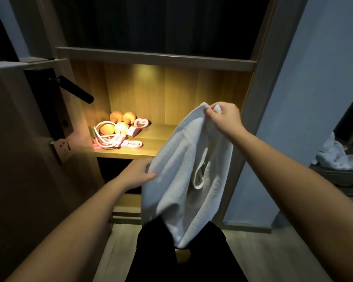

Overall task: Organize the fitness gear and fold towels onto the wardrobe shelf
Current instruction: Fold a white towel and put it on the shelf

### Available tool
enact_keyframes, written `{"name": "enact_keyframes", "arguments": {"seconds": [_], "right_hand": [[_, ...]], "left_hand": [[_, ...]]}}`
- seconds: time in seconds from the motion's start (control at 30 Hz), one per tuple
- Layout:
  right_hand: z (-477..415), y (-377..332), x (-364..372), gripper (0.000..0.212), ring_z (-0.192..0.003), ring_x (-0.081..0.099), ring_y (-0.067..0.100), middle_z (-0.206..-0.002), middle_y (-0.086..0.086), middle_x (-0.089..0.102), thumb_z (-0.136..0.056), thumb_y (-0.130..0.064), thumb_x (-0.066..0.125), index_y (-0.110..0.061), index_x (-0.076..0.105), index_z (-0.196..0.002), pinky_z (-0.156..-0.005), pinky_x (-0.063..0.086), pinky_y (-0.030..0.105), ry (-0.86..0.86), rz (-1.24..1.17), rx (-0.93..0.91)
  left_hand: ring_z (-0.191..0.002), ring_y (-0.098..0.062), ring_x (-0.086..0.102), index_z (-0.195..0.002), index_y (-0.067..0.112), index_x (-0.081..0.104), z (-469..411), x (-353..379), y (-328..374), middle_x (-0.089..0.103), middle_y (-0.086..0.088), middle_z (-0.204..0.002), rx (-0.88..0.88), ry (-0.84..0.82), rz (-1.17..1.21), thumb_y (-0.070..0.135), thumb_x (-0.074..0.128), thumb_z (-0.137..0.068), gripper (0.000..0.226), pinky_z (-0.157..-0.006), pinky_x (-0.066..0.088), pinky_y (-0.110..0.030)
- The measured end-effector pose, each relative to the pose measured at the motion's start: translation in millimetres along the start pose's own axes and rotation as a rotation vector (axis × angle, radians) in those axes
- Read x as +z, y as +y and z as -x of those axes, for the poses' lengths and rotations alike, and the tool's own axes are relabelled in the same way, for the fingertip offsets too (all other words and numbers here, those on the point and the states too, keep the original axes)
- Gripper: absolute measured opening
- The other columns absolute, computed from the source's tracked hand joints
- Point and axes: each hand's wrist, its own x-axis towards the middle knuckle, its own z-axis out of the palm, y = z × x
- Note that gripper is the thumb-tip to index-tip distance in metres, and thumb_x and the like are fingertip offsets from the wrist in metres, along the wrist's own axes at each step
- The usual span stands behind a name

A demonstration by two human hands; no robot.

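Lit shelf (151, 148), L/R hands (138, 174) (225, 117) grip towel (177, 180)

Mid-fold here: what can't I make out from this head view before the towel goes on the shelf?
- Right part of the lit shelf: head view, hidden behind the towel held by the right hand and left hand.
- Left hand's fingers: behind the towel.
- Fitness gear: small, glare-washed, cords tangled; no count.
- Upper compartment: too dark.
- Cloth pile: cut by the right edge.
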Motion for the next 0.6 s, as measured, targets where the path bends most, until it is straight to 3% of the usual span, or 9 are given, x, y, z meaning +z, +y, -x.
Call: {"name": "enact_keyframes", "arguments": {"seconds": [0.13, 0.3, 0.43, 0.6], "right_hand": [[-10, 24, 2, 0.024, -0.088, 0.061, 0.018, -0.091, 0.002, 0.066, -0.096, -0.037, 0.056, -0.018, 0.070, -0.091, -0.083, 0.055, 0.041, 0.133, 0.052, 0.127], [-16, 43, -5, 0.027, -0.090, 0.061, 0.018, -0.098, 0.003, 0.066, -0.095, -0.041, 0.056, -0.018, 0.069, -0.101, -0.082, 0.053, 0.031, 0.219, 0.049, 0.278], [-15, 56, -9, 0.030, -0.089, 0.059, 0.018, -0.099, 0.003, 0.064, -0.095, -0.041, 0.057, -0.015, 0.069, -0.106, -0.075, 0.048, 0.026, 0.243, 0.059, 0.336], [-10, 66, -10, 0.032, -0.091, 0.059, 0.019, -0.100, 0.002, 0.063, -0.095, -0.041, 0.056, -0.014, 0.067, -0.109, -0.078, 0.048, 0.028, 0.244, 0.080, 0.372]], "left_hand": [[-0.082, -0.014, 0.061, -0.087, 0.020, 0.065, 19, 27, -50, 0.064, 0.004, -0.086, -0.147, -0.134, -0.093, 0.028, 0.069, -0.078, 0.012, -0.072, 0.050, -0.032], [-0.075, -0.019, 0.063, -0.083, 0.017, 0.068, 47, 40, -100, 0.066, -0.004, -0.082, -0.249, -0.245, -0.266, 0.025, 0.065, -0.082, 0.009, -0.065, 0.050, -0.034], [-0.083, -0.021, 0.060, -0.092, 0.014, 0.065, 73, 43, -128, 0.063, -0.006, -0.093, -0.337, -0.232, -0.242, 0.026, 0.067, -0.082, 0.016, -0.075, 0.050, -0.036], [-0.096, -0.022, 0.060, -0.102, 0.020, 0.057, 98, 48, -155, 0.062, -0.003, -0.103, -0.384, -0.271, -0.208, 0.016, 0.068, -0.080, 0.025, -0.082, 0.050, -0.035]]}}
